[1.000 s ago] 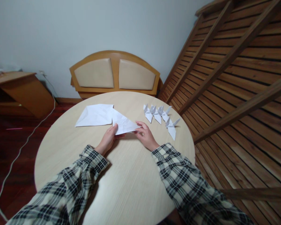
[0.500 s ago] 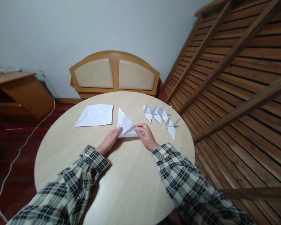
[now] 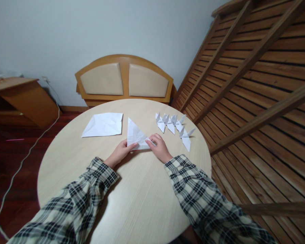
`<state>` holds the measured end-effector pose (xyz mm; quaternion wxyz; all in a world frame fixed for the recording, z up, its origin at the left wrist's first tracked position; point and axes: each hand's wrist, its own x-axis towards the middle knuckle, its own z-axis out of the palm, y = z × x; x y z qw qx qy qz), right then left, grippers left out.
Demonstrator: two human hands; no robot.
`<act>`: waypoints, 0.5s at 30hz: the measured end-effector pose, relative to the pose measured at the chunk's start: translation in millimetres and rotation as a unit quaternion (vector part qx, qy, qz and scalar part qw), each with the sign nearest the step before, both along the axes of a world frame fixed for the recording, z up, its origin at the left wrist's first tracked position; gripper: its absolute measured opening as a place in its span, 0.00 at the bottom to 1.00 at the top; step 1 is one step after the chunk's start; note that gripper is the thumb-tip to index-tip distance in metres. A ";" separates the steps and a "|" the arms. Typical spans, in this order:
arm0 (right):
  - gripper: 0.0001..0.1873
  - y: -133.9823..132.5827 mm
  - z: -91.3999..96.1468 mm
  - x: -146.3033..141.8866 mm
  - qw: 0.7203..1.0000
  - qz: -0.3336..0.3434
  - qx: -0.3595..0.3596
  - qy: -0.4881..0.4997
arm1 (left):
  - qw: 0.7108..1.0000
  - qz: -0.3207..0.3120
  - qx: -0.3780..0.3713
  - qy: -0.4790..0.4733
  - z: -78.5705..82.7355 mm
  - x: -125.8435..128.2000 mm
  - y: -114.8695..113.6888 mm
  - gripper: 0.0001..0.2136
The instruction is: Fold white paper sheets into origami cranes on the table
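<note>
A white paper folded into a triangle (image 3: pixel 136 135) lies flat on the round wooden table (image 3: pixel 132 189). My left hand (image 3: pixel 120 152) presses its near left corner with curled fingers. My right hand (image 3: pixel 159 146) pinches the paper's right tip, fingers closed on it. Both arms wear plaid sleeves. A flat white sheet (image 3: pixel 104 124) lies to the left of the triangle. Several folded white paper cranes (image 3: pixel 174 126) stand in a row to the right of my right hand.
A padded wooden chair back (image 3: pixel 124 81) stands just behind the table. A slatted wooden frame (image 3: pixel 256 84) leans along the right side. A low wooden cabinet (image 3: pixel 22 98) and a white cable (image 3: pixel 22 162) on the dark floor are at the left.
The paper has been folded over from a wide creased shape overlapping the flat sheet into a compact triangle. Both hands moved slightly nearer and now press it down on the table.
</note>
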<state>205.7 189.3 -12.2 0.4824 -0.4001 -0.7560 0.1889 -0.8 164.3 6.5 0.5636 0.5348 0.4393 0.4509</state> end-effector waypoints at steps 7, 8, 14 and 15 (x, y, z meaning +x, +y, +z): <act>0.11 -2.3 4.4 -0.2 1.000 -0.004 -0.009 0.007 | 1.000 -0.003 0.009 -0.005 1.5 1.1 -0.8 0.13; 0.11 -2.5 4.6 -0.2 1.000 -0.004 -0.010 0.009 | 1.000 -0.002 0.008 -0.008 1.8 1.4 -1.1 0.13; 0.11 -2.1 0.3 -1.1 0.999 -0.007 -0.034 0.032 | 1.000 0.006 0.001 -0.007 2.6 1.6 -1.1 0.13; 0.11 -2.0 -0.6 -1.4 0.998 -0.005 -0.040 0.040 | 1.000 0.005 0.002 -0.004 2.4 1.4 -0.8 0.13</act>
